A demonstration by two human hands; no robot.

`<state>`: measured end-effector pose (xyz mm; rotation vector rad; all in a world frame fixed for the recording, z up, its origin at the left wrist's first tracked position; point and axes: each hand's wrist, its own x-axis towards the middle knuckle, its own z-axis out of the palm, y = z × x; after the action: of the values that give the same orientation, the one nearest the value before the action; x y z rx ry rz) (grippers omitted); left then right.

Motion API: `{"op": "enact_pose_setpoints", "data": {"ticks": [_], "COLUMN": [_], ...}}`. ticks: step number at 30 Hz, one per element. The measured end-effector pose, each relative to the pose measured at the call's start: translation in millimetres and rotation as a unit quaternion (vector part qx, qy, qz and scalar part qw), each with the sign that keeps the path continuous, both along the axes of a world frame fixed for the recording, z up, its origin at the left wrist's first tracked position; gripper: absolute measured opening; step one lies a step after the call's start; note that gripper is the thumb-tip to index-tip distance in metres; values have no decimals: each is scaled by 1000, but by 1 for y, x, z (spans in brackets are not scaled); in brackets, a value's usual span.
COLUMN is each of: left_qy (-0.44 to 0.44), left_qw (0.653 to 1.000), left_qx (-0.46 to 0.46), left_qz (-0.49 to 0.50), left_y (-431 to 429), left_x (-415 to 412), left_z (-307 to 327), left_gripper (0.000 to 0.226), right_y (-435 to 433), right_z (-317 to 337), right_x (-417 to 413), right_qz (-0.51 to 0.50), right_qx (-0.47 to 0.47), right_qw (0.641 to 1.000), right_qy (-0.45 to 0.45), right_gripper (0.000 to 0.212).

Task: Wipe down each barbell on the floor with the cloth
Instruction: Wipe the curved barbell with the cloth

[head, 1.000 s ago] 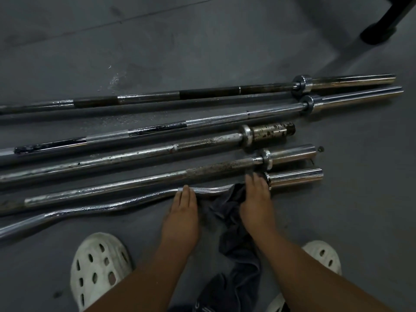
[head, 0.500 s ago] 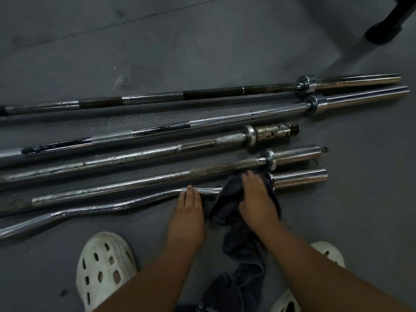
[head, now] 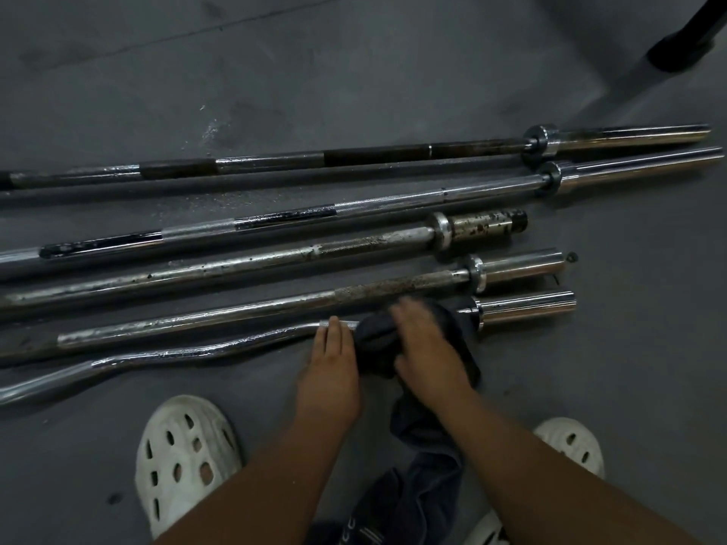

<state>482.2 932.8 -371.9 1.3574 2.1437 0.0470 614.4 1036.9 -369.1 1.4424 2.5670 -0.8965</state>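
Several barbells lie side by side on the grey floor. The nearest is a curved chrome bar point(head: 189, 354) with a shiny sleeve point(head: 527, 308) at its right end. My left hand point(head: 332, 363) rests flat on this bar with straight fingers. Just to its right, my right hand point(head: 427, 348) presses a dark grey cloth point(head: 377, 340) onto the bar; the hand is blurred. The cloth's tail point(head: 423, 466) trails down between my arms. Behind lie a rusty straight bar point(head: 275, 308), a spotted bar point(head: 275, 261), and two long bars point(head: 393, 208) point(head: 377, 155).
My two white perforated clogs point(head: 185, 458) point(head: 566, 442) stand on the floor at the bottom left and bottom right. A black foot of some equipment point(head: 684, 45) stands at the top right corner. A scuffed pale patch point(head: 210, 129) marks the floor behind the bars.
My right hand has slid the cloth leftward along the curved bar, from the sleeve collar toward my left hand. The left hand has stayed on the bar.
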Motion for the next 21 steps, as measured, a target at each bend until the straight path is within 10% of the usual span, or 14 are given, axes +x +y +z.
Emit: {"op": "enact_pose_setpoints", "data": {"ticks": [2, 6, 9, 13, 17, 21], "left_qy": [4, 4, 1, -5, 2, 2], "left_qw": [1000, 1000, 1000, 1000, 1000, 1000], "left_qx": [-1, 2, 5, -1, -1, 3], "left_qz": [-3, -1, 0, -1, 0, -2], "left_y": [0, -2, -1, -3, -2, -2], "left_x": [0, 0, -2, -3, -3, -2], "left_z": [0, 1, 2, 1, 1, -2], "left_gripper": [80, 76, 77, 77, 76, 77], "right_y": [4, -7, 2, -11, 1, -5], "right_z": [-2, 1, 0, 10, 14, 14], "right_x": [-1, -12, -6, -16, -10, -9], "right_qz": [-130, 116, -4, 191, 67, 229], "right_qx": [36, -18, 5, -7, 8, 28], "right_qw": [990, 993, 999, 980, 987, 967], "right_qy": [-33, -2, -51, -62, -143, -112], "right_gripper": [76, 80, 79, 83, 85, 85]}}
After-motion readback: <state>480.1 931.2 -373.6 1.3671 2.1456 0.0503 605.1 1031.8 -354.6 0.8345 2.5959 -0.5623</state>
